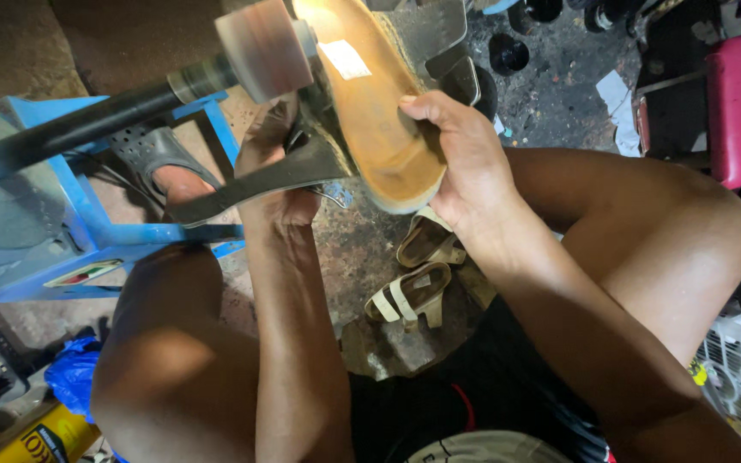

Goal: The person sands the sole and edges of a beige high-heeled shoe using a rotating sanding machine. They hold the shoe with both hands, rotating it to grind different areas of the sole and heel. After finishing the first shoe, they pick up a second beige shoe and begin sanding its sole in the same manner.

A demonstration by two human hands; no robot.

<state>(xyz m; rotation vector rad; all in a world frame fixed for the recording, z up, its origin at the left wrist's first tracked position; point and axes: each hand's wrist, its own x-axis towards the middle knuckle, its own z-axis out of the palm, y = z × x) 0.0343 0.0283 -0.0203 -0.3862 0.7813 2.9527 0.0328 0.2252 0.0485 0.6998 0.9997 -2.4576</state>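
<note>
I hold a tan cork-soled shoe with a black heel (379, 111) in both hands, sole side up. My right hand (460, 163) grips its rear edge; my left hand (278, 176) clasps its underside by the black heel. Its side touches a pinkish sanding drum (259, 50) on a dark shaft. Two cream strappy sandals (418, 274) lie on the dirty floor between my knees, near a blue metal stand (87, 223).

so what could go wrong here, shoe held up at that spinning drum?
1. Left hand grips the shoe close below the sanding drum; a slip could likely graze the fingers.
2. Right hand holds only the heel end, so the drum might snatch or twist the shoe.
3. Bare knees sit under the work, open to dust.
</note>
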